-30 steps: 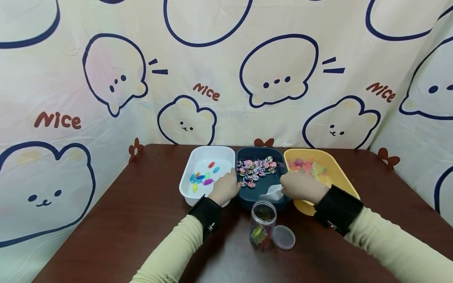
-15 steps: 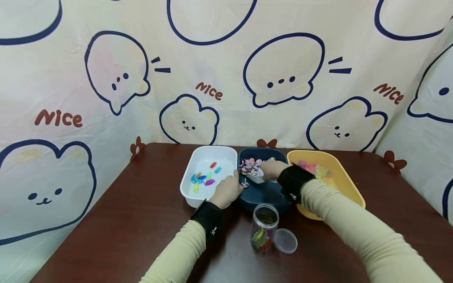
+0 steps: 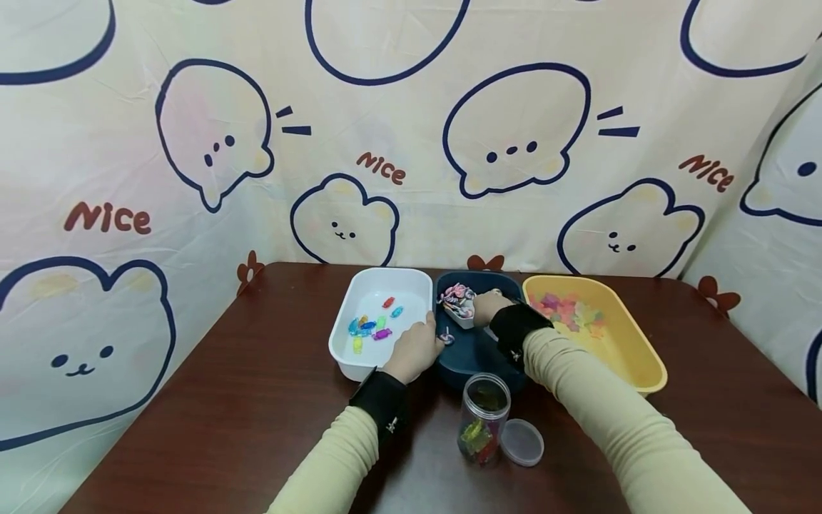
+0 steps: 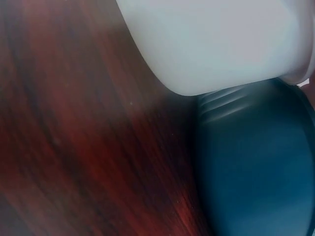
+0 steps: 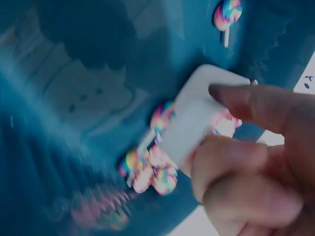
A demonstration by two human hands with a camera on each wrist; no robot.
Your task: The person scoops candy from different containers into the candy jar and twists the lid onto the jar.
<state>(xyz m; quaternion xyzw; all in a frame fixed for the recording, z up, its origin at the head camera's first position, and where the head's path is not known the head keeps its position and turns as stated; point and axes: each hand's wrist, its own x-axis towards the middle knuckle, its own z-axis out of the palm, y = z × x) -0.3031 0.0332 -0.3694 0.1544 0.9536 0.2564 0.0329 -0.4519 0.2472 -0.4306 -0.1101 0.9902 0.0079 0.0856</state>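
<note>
In the head view my right hand grips a small white scoop inside the dark blue bin. Swirled mini lollipops are heaped in the scoop's mouth. The right wrist view shows thumb and fingers pinching the scoop, with lollipops beside it. One loose lollipop lies near the bin's left wall. My left hand holds the meeting rims of the blue bin and the white bin; its fingers are out of the left wrist view.
Colourful wrapped candies lie in the white bin. At right, a yellow bin holds pastel pieces. An uncapped clear jar with wrapped pieces stands in front of the blue bin, beside its lid. A printed cloth hangs behind the table.
My right hand has moved the scoop leftward and away from me into the lollipops, which now fill its mouth. The left hand stays on the rims.
</note>
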